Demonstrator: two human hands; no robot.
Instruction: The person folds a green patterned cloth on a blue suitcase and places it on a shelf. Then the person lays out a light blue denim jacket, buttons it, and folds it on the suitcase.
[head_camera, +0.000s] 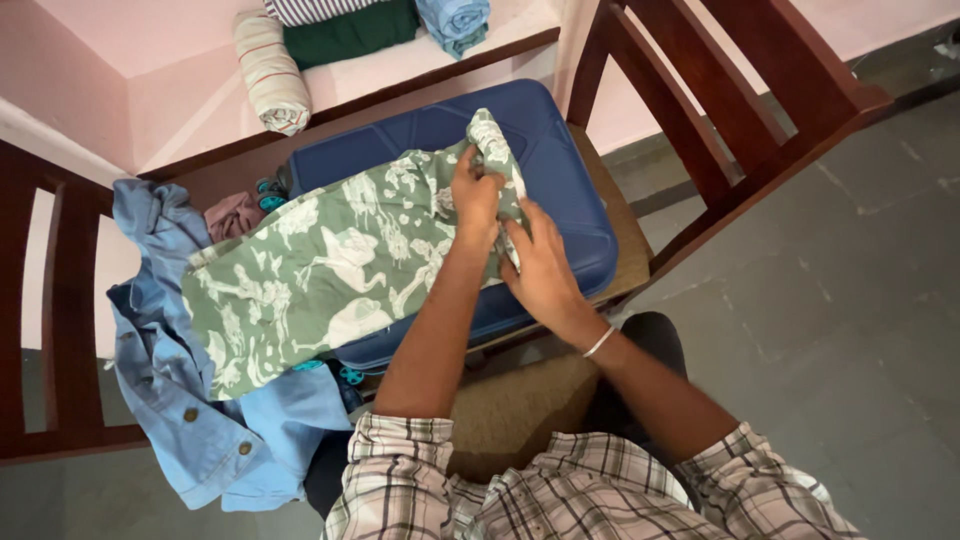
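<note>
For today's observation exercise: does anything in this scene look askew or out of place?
The blue shirt hangs crumpled over a chair, unlike the rolled clothes on the ledge. The green shirt lies skewed across the suitcase, bunched where both hands grip it.

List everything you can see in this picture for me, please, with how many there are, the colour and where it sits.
printed shirt: one, green with white pattern, spread over the suitcase, one end bunched in both hands
suitcase: one, dark blue, hard shell, lying flat on a chair seat
denim shirt: one, light blue, draped over the left chair
wooden chairs: two, dark reddish brown, left and right
rolled clothes: four at least, striped, dark green and blue, on the pale pink ledge at top
floor: grey tiles, right
bracelet: one, silver, right wrist
left hand: gripping the printed shirt
right hand: gripping the printed shirt
</note>
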